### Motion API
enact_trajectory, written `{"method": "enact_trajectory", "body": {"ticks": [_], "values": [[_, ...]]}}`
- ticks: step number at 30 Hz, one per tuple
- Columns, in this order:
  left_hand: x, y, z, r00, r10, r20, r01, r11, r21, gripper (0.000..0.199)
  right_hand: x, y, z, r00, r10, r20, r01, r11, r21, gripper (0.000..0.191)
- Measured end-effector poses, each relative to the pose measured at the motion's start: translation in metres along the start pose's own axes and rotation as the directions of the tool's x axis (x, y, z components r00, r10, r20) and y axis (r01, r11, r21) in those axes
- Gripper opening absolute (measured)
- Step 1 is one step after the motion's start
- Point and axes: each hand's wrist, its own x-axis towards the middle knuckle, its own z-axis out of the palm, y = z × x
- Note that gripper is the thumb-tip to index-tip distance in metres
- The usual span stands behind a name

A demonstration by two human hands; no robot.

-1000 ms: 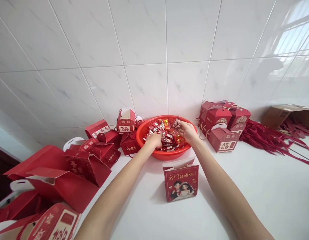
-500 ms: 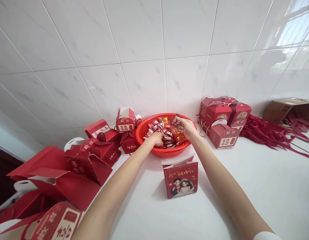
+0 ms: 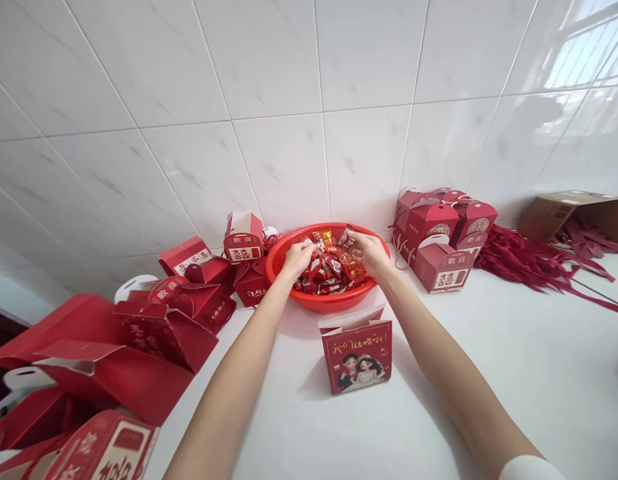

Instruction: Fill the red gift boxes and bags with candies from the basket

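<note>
Wrapped candies [image 3: 333, 270], mostly red, fill a red plastic basket [image 3: 329, 303] against the wall. Over the basket's left part is my left hand [image 3: 299, 259], its fingers closed on something I cannot make out among the candies. My right hand [image 3: 367, 252], over the right part, pinches a dark red wrapped candy [image 3: 347, 238] between thumb and fingers. Between my forearms, in front of the basket, an open-topped red box [image 3: 357, 353] with a cartoon couple stands upright on the white table [image 3: 299, 433].
Many red gift boxes [image 3: 123, 373] crowd the left side. More closed boxes [image 3: 443, 267] stand right of the basket, beside a heap of dark red ribbons [image 3: 521, 260]. A cardboard carton [image 3: 553, 217] lies at the far right. The tiled wall [image 3: 279, 167] rises behind.
My left hand has risen from the candies and moved to the left side of the basket. My right hand keeps its place with the candy. The view has shifted slightly.
</note>
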Motion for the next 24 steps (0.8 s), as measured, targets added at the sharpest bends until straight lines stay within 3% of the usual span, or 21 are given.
{"method": "enact_trajectory", "body": {"ticks": [6, 10, 12, 13, 15, 16, 18, 20, 24], "values": [[0.0, 0.002, 0.001, 0.998, 0.051, 0.037, -0.046, 0.991, -0.123, 0.037, 0.002, 0.002, -0.002, 1.0, 0.007, 0.01, -0.006, 0.999, -0.034, 0.025], [-0.003, 0.003, 0.001, 0.977, 0.2, -0.07, -0.198, 0.98, 0.033, 0.049, 0.002, 0.001, -0.002, 1.0, 0.017, 0.016, -0.017, 0.999, -0.047, 0.024], [-0.005, 0.004, 0.001, 0.962, 0.252, -0.108, -0.237, 0.962, 0.138, 0.046, 0.001, 0.001, -0.001, 1.0, 0.024, 0.013, -0.023, 0.999, -0.046, 0.022], [-0.007, 0.004, 0.001, 0.968, 0.24, -0.075, -0.224, 0.958, 0.179, 0.04, 0.001, 0.001, -0.001, 1.0, 0.023, 0.011, -0.022, 0.999, -0.043, 0.021], [-0.011, 0.004, 0.002, 0.985, 0.125, 0.117, -0.152, 0.953, 0.261, 0.03, 0.0, 0.001, 0.0, 1.0, 0.019, 0.007, -0.019, 0.999, -0.038, 0.02], [-0.012, 0.004, 0.003, 0.968, 0.032, 0.25, -0.117, 0.936, 0.333, 0.026, 0.0, 0.001, 0.0, 1.0, 0.02, 0.011, -0.019, 0.999, -0.038, 0.019], [-0.015, 0.003, 0.004, 0.883, -0.151, 0.444, -0.107, 0.857, 0.504, 0.017, 0.0, 0.002, -0.001, 0.999, 0.025, 0.02, -0.024, 0.999, -0.041, 0.019], [-0.016, 0.002, 0.004, 0.837, -0.242, 0.49, -0.145, 0.767, 0.625, 0.015, 0.0, 0.002, -0.001, 0.999, 0.031, 0.03, -0.03, 0.999, -0.046, 0.019], [-0.013, 0.0, 0.003, 0.877, -0.228, 0.422, -0.156, 0.696, 0.701, 0.037, -0.001, 0.001, -0.001, 0.998, 0.044, 0.042, -0.042, 0.998, -0.046, 0.02]]}}
